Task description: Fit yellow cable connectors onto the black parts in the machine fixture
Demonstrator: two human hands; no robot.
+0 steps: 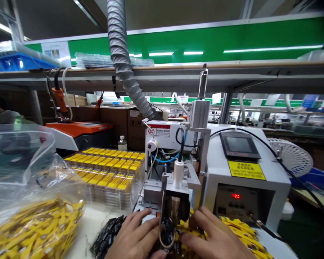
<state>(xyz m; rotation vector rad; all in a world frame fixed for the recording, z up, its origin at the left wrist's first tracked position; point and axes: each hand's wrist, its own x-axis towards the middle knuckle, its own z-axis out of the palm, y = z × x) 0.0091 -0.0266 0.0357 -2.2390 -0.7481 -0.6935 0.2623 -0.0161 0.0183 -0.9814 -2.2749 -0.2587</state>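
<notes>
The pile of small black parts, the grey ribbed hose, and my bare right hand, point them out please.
Pile of small black parts (107, 235), head view: its visible middle.
Grey ribbed hose (122, 63), head view: its middle stretch.
Bare right hand (216, 232), head view: back of the hand.

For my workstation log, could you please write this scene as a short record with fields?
Left hand: beside black pieces; grip hidden
Right hand: at loose yellow pieces; grip unclear
Between hands: lower end of machine head
Left side: bagged yellow pieces; stacked clear trays with more
Control box: red digits lit, yellow label above
</notes>
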